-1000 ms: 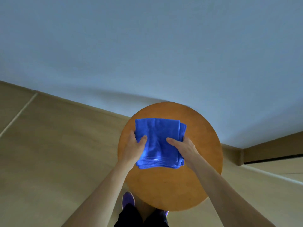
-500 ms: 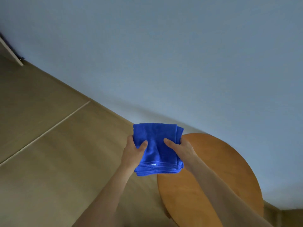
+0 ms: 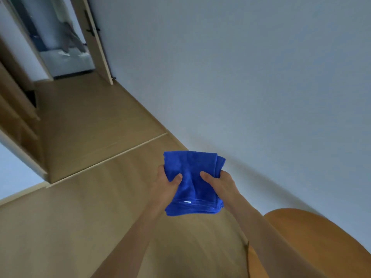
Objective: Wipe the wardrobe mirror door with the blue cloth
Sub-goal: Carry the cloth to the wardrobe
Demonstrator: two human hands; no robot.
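Both hands grip the blue cloth (image 3: 191, 182), folded into a thick wad, held in the air w/ nothing under it but floor. Left hand (image 3: 166, 186) clasps the cloth's left edge, thumb pressed on top, fingers hidden underneath. Right hand (image 3: 219, 182) clasps the right edge the same way, thumb lying across the top toward the middle, fingers out of sight below. Thumbs point at each other w/ a strip of cloth between them. Both forearms bare, reaching forward from the bottom of the view and converging on the cloth.

Below and to the right of the right forearm: round wooden stool (image 3: 313, 241), only part of its top in view, clear of the cloth.

Under the hands and off to the left: tan floor (image 3: 84, 207), w/ a pale seam line running across ahead of the left hand.

Ahead and right of the hands: plain pale wall (image 3: 251, 77) meeting the floor on a diagonal.

Far ahead-left: open doorway (image 3: 60, 43) w/ a wood door leaf (image 3: 96, 41) swung beside it; what's beyond is blurred. Far left of the left hand: wooden furniture (image 3: 18, 121), blurred, can't tell what kind.
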